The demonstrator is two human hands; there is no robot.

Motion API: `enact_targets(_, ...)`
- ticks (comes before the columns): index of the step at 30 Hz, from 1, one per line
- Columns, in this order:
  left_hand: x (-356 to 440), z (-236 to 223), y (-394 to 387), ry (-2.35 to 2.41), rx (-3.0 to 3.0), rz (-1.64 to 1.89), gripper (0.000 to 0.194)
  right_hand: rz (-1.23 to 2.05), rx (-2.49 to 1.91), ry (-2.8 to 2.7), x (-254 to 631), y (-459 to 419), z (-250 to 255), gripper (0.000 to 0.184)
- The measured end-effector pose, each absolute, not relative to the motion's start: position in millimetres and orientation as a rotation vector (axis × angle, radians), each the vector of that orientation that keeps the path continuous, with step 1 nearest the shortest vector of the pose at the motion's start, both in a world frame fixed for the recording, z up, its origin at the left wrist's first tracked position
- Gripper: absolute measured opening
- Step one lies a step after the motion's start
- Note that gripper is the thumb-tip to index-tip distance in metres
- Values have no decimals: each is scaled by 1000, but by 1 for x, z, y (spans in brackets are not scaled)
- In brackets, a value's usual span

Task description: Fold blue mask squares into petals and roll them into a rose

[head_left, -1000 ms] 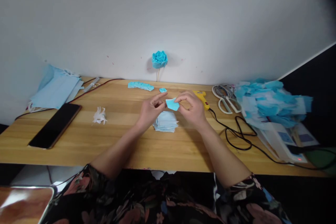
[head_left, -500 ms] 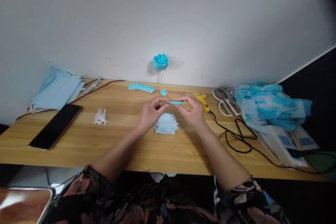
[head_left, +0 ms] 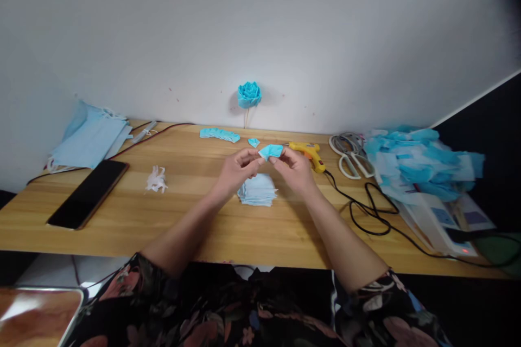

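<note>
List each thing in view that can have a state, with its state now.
Blue piece: folded, held in both hands
Left hand: pinching the blue piece
Right hand: pinching its other side
Row of blue pieces: overlapping
Pale blue sheets: stacked
Phone: flat, screen dark
Glue gun: lying down, heat unclear
Scissors: handles apart
Blue flower: upright on stick
White box: red light lit
Blue scraps: heaped loosely
Face masks: piled

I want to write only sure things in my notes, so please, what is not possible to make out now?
All in the head view:
- Folds of the blue piece: partly covered by fingers of the left hand and right hand.
- Sheet count in the pale stack: layers too small.
- Far end of the white box: hidden by the blue heap.
- Brown surface: cut off by the picture edge.
</note>
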State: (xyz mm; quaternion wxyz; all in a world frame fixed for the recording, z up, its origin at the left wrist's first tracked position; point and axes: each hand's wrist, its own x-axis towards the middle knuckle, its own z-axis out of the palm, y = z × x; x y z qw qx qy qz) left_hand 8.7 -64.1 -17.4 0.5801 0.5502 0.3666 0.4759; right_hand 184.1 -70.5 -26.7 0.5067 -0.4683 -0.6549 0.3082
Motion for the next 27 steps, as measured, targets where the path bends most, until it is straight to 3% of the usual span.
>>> enact_targets(9,8,-18,-65,901,1337,1098,25,886,-1081,-1586,181,-73,-24,19)
enact_targets(20,9,-12,-69,933,1366,1048,23,837,-1144,-1542,180,-74,-25,18)
enact_targets(27,9,-14,-66,959,1374,1052,24,1029,-1070,-1427,183,-73,-23,25)
